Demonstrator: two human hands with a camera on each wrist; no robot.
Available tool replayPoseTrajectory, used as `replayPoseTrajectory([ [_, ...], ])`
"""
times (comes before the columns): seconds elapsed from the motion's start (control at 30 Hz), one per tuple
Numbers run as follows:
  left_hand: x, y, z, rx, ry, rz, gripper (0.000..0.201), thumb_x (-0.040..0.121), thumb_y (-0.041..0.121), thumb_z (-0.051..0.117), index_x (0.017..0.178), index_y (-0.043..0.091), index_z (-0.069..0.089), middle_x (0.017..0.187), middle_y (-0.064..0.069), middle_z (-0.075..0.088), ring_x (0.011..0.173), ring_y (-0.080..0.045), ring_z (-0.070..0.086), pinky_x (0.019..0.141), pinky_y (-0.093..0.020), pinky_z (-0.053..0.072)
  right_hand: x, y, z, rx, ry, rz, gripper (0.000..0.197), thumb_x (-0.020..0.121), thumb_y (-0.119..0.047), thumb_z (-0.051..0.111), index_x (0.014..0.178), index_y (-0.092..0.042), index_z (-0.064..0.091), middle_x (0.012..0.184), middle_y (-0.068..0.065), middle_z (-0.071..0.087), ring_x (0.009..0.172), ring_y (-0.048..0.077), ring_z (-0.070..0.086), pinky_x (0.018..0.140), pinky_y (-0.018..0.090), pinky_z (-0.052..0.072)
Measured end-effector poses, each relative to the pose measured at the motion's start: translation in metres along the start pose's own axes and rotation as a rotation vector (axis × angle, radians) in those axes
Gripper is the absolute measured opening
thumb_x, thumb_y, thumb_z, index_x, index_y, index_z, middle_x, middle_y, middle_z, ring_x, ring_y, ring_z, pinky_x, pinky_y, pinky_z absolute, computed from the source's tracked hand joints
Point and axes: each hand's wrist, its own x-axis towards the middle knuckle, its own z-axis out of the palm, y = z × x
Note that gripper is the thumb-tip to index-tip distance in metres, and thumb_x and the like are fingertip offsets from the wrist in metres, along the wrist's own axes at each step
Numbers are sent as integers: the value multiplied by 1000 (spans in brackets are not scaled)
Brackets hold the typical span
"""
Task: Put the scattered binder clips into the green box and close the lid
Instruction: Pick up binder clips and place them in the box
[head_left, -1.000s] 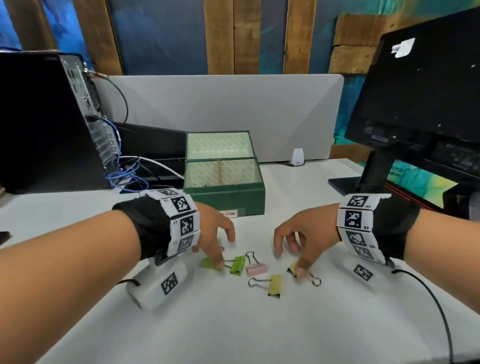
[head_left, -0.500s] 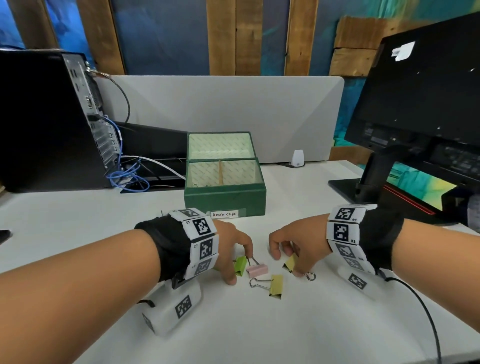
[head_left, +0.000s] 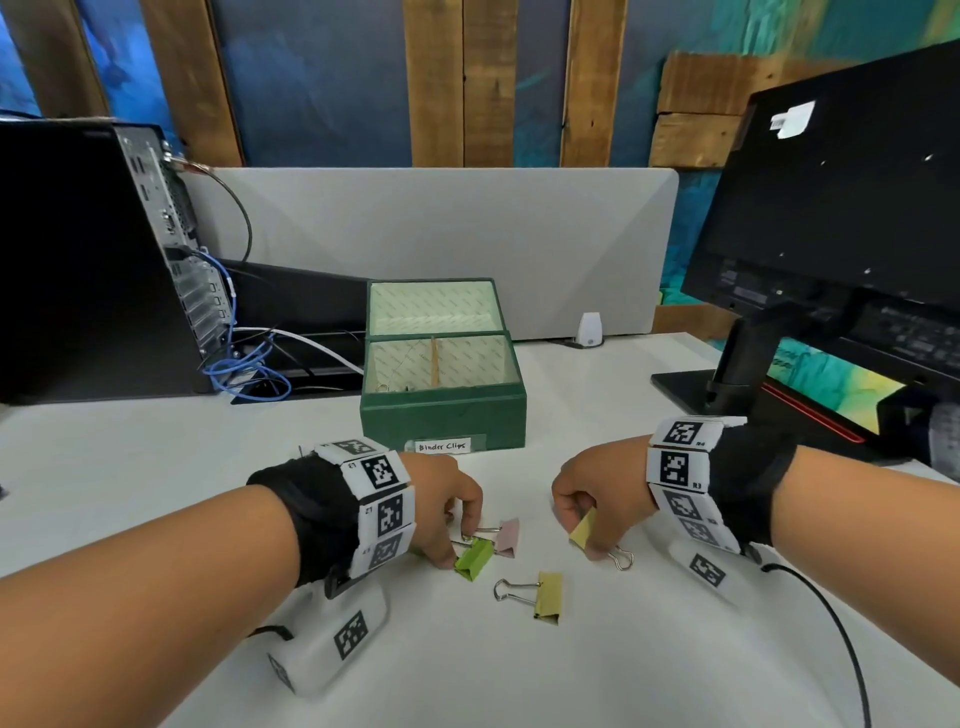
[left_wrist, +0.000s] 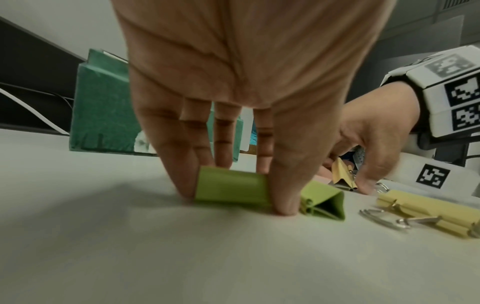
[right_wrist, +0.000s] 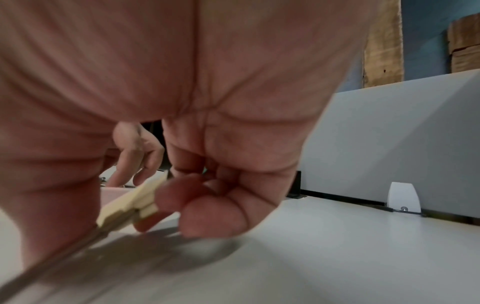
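Note:
The green box (head_left: 442, 419) stands open on the white table, its lid upright behind it. Just in front, my left hand (head_left: 451, 535) pinches a green binder clip (left_wrist: 231, 187) between thumb and fingertips, the clip resting on the table. A second green clip (head_left: 474, 559) lies touching it on the right, with a pink clip (head_left: 507, 535) behind. My right hand (head_left: 592, 522) pinches a pale yellow clip (right_wrist: 130, 203) and holds it tilted, its wire handle (head_left: 621, 559) down at the table. Another yellow clip (head_left: 548, 603) lies loose between the hands.
A black computer tower (head_left: 88, 260) with blue cables (head_left: 244, 371) stands at the back left. A monitor (head_left: 831, 208) on its stand is at the right. A grey divider panel (head_left: 441, 234) closes the back of the table.
My left hand has slid right and closed its fingertips on a green clip. My right hand has taken hold of the pale yellow clip and tipped it up off the table.

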Motion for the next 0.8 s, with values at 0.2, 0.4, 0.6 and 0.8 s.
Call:
replayPoseTrajectory([
  [0.2,0,-10,1,-8,27,-29,15,75,34,71,78,30,57,111,3,63,92,-13,54,81,-26,46,1,1,-15,123,16,-6,23,80,-24,67,73,-25,45,76,-1,56,52,8,49,51,18,36],
  [0.4,1,-22,2,-37,57,-34,18,75,32,72,82,30,56,101,8,59,87,-13,53,64,-18,41,11,-15,-59,416,203,-17,30,84,-8,63,108,-21,49,73,5,60,47,11,51,54,20,48],
  [0.6,-12,-52,-12,-126,218,-109,22,71,34,73,84,31,56,102,8,58,89,-14,58,80,-27,48,51,-35,-107,855,512,-93,29,83,4,61,96,-19,49,69,8,61,55,18,63,76,38,58],
  [0.8,-18,-86,-46,-472,474,-191,24,75,29,75,91,17,62,96,2,64,71,-18,65,67,-24,54,82,-46,-118,747,546,-104,38,81,-5,62,114,-23,54,109,4,64,93,20,62,84,28,54],
])
